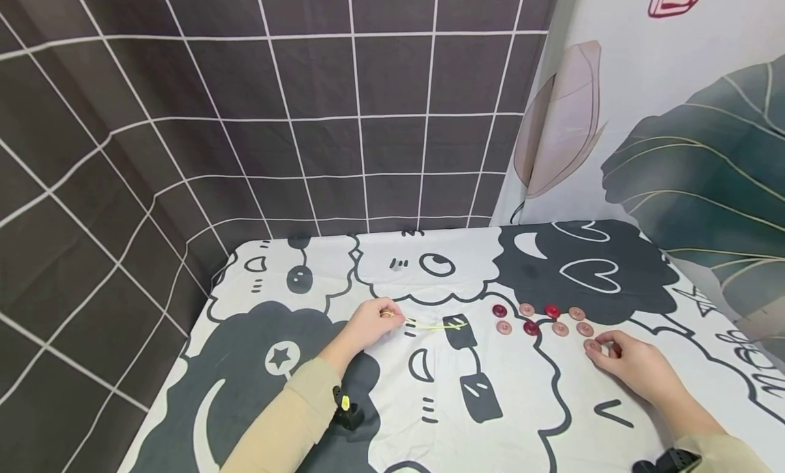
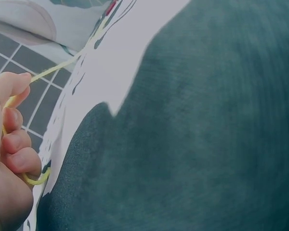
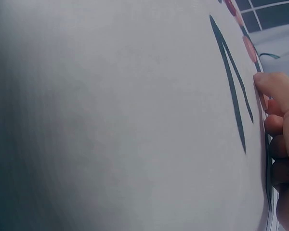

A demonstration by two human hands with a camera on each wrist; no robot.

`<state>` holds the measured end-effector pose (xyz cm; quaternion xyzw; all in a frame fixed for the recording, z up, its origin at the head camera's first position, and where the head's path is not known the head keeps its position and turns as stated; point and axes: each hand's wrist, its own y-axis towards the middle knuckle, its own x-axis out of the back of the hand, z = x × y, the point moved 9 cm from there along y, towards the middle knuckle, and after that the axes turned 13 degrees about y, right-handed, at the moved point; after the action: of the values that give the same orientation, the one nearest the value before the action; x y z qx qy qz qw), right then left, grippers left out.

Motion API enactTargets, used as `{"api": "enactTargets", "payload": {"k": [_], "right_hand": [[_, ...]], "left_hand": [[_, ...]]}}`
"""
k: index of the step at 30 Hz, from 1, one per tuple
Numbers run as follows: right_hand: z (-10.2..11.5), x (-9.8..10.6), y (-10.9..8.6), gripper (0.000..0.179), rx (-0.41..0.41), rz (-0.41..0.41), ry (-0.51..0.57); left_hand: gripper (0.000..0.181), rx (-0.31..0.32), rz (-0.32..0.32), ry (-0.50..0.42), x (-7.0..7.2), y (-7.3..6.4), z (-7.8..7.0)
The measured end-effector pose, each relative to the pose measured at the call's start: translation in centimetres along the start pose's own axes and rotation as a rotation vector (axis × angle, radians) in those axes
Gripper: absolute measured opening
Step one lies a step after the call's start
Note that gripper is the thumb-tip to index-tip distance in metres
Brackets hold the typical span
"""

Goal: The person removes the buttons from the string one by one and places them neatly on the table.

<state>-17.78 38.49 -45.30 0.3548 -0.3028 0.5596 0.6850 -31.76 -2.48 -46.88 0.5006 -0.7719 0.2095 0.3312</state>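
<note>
My left hand (image 1: 374, 321) pinches a yellow string (image 2: 55, 69) between thumb and forefinger, the other fingers curled. From there the string (image 1: 435, 326) stretches right across the cloth, and a loop of it hangs below the curled fingers in the left wrist view. Farther right, my right hand (image 1: 638, 364) holds a round pink button (image 1: 592, 345) at the tips of its thumb and forefinger, low over the cloth. The fingers partly hide that button in the right wrist view. Beyond it, pink buttons (image 1: 560, 329) and dark red buttons (image 1: 531, 328) lie in two rough rows.
A cloth with black-and-white cartoon prints (image 1: 454, 391) covers the table. Dark grid-patterned fabric (image 1: 319, 78) hangs behind and at the left. A leaf-print curtain (image 1: 693, 173) hangs at the right, close to the table's edge.
</note>
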Motion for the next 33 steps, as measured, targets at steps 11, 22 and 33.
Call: {"api": "enactTargets", "payload": {"k": [11, 22, 33], "right_hand": [[-0.42, -0.18, 0.08, 0.039, -0.004, -0.007, -0.002], [-0.05, 0.08, 0.19, 0.037, 0.023, -0.027, -0.002], [0.03, 0.14, -0.05, 0.036, 0.026, -0.044, -0.003]], "left_hand": [[0.007, 0.012, -0.005, 0.040, 0.27, -0.22, -0.45], [0.007, 0.010, -0.011, 0.050, 0.15, -0.11, -0.28], [0.008, 0.000, -0.006, 0.063, 0.12, -0.15, -0.45]]}}
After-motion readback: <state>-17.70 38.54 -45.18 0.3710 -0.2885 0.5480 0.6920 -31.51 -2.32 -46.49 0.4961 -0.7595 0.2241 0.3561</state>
